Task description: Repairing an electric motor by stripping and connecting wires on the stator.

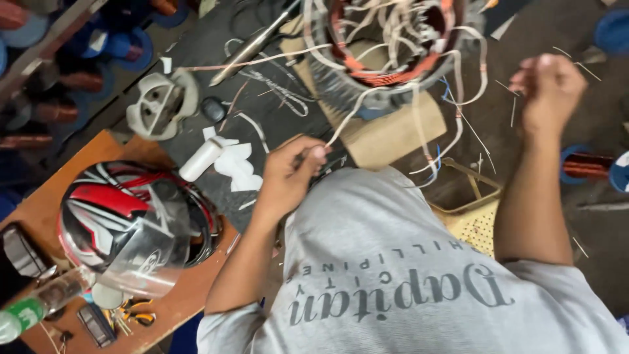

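- Dark, cluttered bench (pixel 275 118); round stator (pixel 386 46) with copper windings and pale sleeved leads sits at its far edge, bore facing up.
- Left hand (pixel 291 174), near side of stator: curled, pinching a white lead (pixel 354 111) at thumb and forefinger; the lead runs diagonally up to the stator.
- Right hand (pixel 550 92), right of stator: fisted; contents unclear.
- Glossy red-white helmet (pixel 124 223) on orange board, well left of stator.

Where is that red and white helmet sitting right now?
In the head view, the helmet sits at lower left on the wooden board, beside the left hand and its forearm.
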